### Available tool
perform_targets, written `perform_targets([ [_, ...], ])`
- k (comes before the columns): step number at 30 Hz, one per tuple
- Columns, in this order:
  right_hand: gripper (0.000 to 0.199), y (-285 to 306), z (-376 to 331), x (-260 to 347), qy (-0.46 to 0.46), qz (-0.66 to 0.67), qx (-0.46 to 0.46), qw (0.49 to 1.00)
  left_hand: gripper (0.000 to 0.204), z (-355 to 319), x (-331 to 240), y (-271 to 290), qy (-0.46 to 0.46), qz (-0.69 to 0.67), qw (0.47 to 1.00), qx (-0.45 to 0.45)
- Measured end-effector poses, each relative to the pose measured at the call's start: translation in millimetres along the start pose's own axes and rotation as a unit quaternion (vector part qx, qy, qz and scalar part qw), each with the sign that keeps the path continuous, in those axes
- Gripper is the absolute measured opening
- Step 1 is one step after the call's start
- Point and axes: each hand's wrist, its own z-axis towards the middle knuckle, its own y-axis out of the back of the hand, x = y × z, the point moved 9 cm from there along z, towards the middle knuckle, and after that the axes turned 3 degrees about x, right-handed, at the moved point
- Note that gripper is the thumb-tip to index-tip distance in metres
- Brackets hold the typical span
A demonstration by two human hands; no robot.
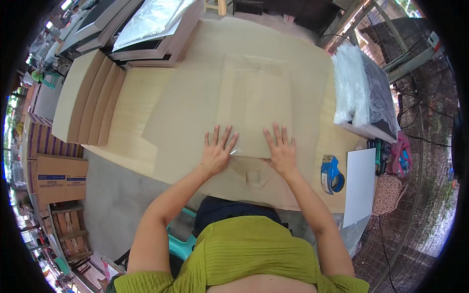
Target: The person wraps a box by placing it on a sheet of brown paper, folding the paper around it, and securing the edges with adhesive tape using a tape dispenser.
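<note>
A flat rectangular package wrapped in brown paper lies in front of me, on a larger brown sheet that covers much of the table. Its paper narrows into a tapered flap at the near end, toward my body. My left hand rests flat at the near left corner, fingers spread. At the near right corner my right hand presses down in the same way, with nothing held. A small shiny patch, which looks like clear tape, shows beside the left fingers.
To the right are a blue tape dispenser, a white sheet and a pile of clear plastic bags. Several brown-wrapped packages stand at left, below stacked boards. A carton and a teal stool are beyond the table edge.
</note>
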Motion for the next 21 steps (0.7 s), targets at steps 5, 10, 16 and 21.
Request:
perform_targets([
  [5,0.112,0,-1,-2,0.004,-0.001,0.008,1.0,0.099,10,-19,16,0.007,-0.03,1.0,0.005],
  [10,0.115,-3,-1,2,-0.008,-0.019,0.01,1.0,0.101,17,-27,2,-0.012,0.009,1.0,-0.017],
  [16,0.108,-10,5,35,-0.058,-0.01,0.024,0.998,0.096,16,-25,5,-0.014,0.03,0.999,-0.002],
  [21,0.11,-18,7,32,-0.065,-0.001,0.005,0.998,0.093,9,3,15,-0.002,-0.017,1.0,-0.018],
])
